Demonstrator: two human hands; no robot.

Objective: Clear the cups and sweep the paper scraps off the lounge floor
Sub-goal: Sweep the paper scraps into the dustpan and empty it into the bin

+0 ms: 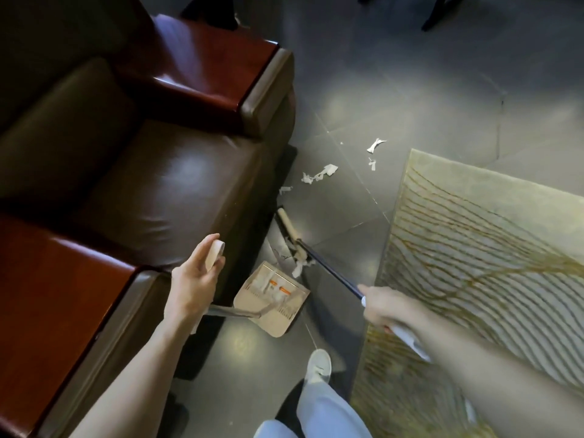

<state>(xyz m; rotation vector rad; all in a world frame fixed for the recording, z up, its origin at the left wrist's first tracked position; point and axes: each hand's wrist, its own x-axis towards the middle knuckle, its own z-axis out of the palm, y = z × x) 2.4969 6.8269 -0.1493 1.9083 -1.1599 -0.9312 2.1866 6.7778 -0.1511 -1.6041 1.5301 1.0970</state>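
Between the brown leather armchair (177, 184) and the patterned rug (474, 248), our left hand (192, 279) grips the upright handle of the dustpan (278, 314), and our right hand (382, 306) grips the broom (328, 270). Paper scraps (319, 175) lie at the broom head and farther along the floor by the armchair's front.

Fig. 1: single wide-angle head cam, aimed fwd & steeply down; left hand (196, 276) & right hand (382, 306) close to lens, floor (347, 99) farther below, armchair (177, 184) frame left, rug (474, 248) right
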